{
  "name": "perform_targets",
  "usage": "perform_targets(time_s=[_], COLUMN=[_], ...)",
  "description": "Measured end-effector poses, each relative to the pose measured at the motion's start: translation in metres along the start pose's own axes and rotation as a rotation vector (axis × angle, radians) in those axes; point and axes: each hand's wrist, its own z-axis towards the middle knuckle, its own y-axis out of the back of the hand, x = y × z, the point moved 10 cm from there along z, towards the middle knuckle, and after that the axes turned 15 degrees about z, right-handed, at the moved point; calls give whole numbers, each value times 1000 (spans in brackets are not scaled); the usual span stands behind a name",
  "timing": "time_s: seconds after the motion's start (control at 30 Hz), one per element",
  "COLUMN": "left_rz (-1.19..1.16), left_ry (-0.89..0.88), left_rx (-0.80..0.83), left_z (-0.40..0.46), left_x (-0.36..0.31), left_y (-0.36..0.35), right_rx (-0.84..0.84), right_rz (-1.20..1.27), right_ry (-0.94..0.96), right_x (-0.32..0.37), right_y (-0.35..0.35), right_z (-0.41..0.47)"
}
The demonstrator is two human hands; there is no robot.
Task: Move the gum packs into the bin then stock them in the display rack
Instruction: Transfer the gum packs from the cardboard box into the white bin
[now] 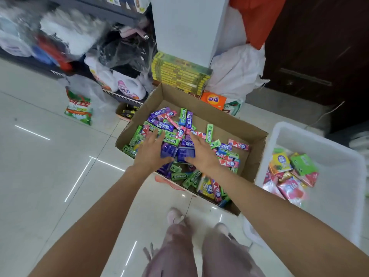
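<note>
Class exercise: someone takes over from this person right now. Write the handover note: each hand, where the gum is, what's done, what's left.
Left hand: fingers spread, closing its grip around a purple pack.
Right hand: likewise on the neighbouring purple pack.
Cardboard box: still holds most of the loose gum packs.
White bin, to the right: a few packs already in.
Left: move the rest to the bin, then stock the display rack, which is not in view.
</note>
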Motion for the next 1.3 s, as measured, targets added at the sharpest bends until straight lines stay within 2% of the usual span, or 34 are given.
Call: perform_targets(time_s=[0.2, 0.43, 0.53, 0.67, 0.77, 0.97, 1.13, 1.3], left_rz=[95, 74, -21, -250, -254, -276, -389, -428], left_ry=[-75, -79, -52, 5, 4, -133, -159, -292], left_rx=[82, 34, -38, -81, -138, -149, -285, -337], left_z=[14, 20, 20, 18, 17, 11, -1, -14], left_x=[1, -3, -2, 6, 9, -23, -71, -161], left_y=[-19, -16, -8, 2, 13, 27, 58, 80], right_rx=[72, 48, -8, -140, -138, -263, -405, -648], right_rz=[-211, -308, -296, -103, -27, 238, 447, 640], right_ry=[-70, -53, -55, -80, -59, -118, -129, -137], right_x=[-14, -11, -5, -4, -5, -15, -39, -90], right_y=[-21, -14, -8, 12, 17, 47, 89, 141], right_z=[14, 16, 15, 13, 9, -14, -50, -114])
